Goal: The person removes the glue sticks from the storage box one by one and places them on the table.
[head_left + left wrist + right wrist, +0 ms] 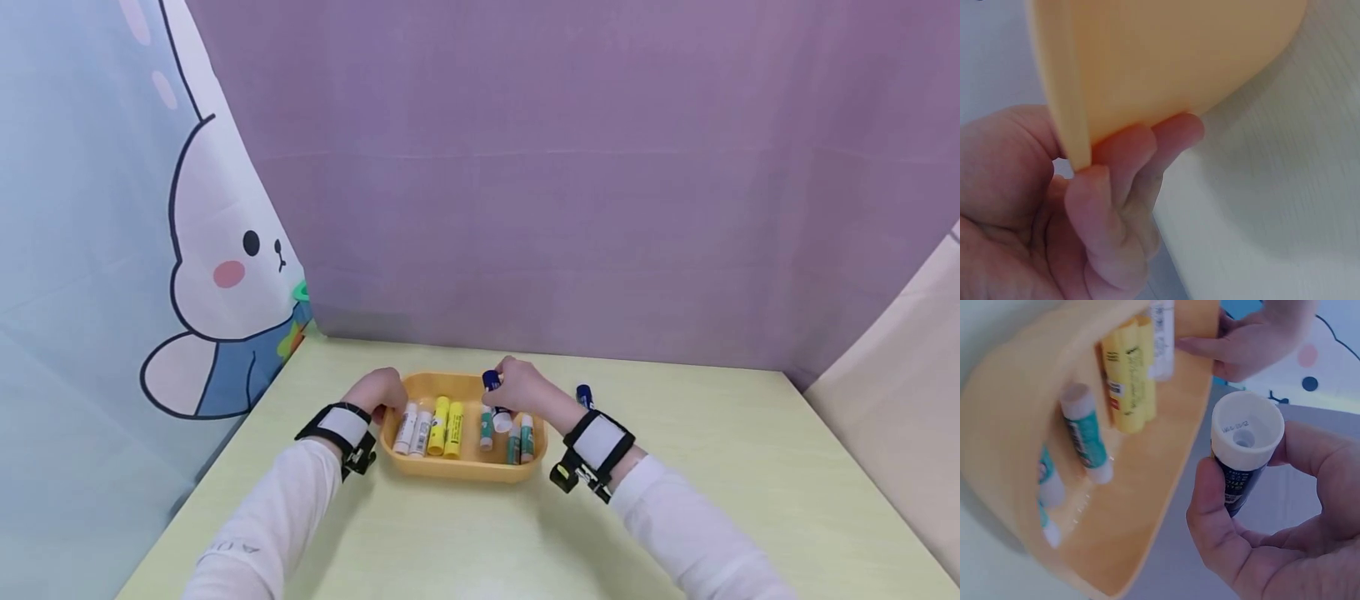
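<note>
My left hand (pixel 383 389) pinches the left rim of an orange-yellow plastic basket (pixel 461 472), with the thumb inside and fingers outside in the left wrist view. In my right hand (pixel 522 388) is a dark blue glue stick (pixel 1238 478), its white base facing the right wrist camera. That hand holds it over the basket's right half. Inside the basket lie white glue sticks (pixel 406 427) at the left, yellow glue sticks (pixel 438 427) in the middle and green-and-white glue sticks (pixel 527 438) at the right.
Another dark blue glue stick (pixel 584 396) is on the table just beyond my right wrist, partly hidden by it. The pale table (pixel 465 542) ends at a purple curtain (pixel 555 183) behind, with a rabbit-print cloth (pixel 225 292) on the left.
</note>
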